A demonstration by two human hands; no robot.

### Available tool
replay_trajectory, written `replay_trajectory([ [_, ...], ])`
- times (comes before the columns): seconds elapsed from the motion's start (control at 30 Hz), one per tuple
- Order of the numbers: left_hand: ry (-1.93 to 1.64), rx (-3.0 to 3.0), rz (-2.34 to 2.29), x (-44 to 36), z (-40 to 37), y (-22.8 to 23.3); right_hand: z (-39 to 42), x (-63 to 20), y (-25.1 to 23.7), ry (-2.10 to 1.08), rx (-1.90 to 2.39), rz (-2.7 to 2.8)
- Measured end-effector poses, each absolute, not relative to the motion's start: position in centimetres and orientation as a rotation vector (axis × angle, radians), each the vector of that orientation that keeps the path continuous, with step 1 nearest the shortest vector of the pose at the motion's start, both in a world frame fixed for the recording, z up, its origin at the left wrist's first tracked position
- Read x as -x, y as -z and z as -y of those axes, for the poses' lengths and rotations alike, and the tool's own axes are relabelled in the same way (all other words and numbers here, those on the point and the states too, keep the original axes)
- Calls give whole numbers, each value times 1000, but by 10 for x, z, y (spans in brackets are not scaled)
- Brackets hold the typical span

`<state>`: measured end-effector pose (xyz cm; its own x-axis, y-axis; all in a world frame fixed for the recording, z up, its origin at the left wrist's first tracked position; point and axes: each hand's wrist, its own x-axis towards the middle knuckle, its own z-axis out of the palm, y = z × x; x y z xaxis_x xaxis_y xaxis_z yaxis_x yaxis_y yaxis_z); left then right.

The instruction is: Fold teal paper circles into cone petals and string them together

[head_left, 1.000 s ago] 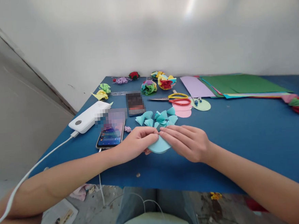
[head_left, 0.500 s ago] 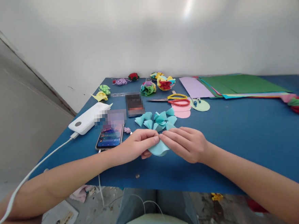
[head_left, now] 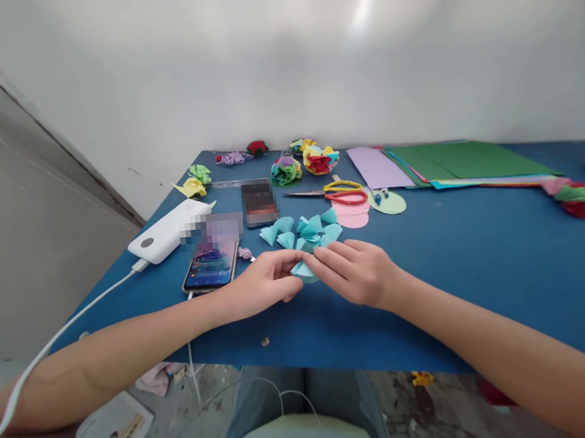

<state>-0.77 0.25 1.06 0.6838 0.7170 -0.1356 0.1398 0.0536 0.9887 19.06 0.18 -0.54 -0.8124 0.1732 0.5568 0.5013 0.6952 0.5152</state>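
Observation:
A light blue folded paper piece [head_left: 305, 273] is between my two hands, just above the blue table. My left hand [head_left: 271, 280] has its fingertips at the paper's upper left edge, with the thumb lower down and apart from them. My right hand [head_left: 359, 271] presses its fingers together on the paper's right side, its thumb hidden. Just beyond lie several folded light blue paper petals [head_left: 309, 228] in a loose cluster. Scissors [head_left: 343, 192] with yellow and red handles rest behind them, partly over pink paper circles [head_left: 351, 216].
Left of my hands are a phone [head_left: 210, 268], a white power bank [head_left: 168, 231] with a cable, and a dark device [head_left: 260, 204]. Paper flowers [head_left: 321, 159] stand along the back. Coloured paper sheets [head_left: 469, 161] are stacked at the back right, near a pale green circle [head_left: 391, 203].
The light blue paper in my hands has gone from a wider fan to a narrower folded shape. My left thumb has moved down off it. The view has shifted slightly.

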Motion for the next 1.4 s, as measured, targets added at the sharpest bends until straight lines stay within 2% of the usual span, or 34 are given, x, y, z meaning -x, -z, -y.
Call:
replay_trajectory([
  [0.27, -470, -1598, -854, 6, -3, -5, -3, -192, 7, 868, 541, 2415],
  [0.33, -517, -1733, -878, 8, -3, -3, -2, -192, 6, 621, 581, 2405],
  [0.47, -804, -2324, -910, 15, 0, 1, 3, -189, 6, -142, 840, 2175],
  [0.53, -880, -2514, -880, 17, 1, 2, 4, -187, 7, -319, 929, 2087],
  [1.23, -663, -2322, -908, 16, 2, -10, 2, -182, 9, -511, 994, 1994],
  [1.4, -637, -2286, -837, 17, 2, -14, 2, -182, 12, -440, 993, 2032],
])
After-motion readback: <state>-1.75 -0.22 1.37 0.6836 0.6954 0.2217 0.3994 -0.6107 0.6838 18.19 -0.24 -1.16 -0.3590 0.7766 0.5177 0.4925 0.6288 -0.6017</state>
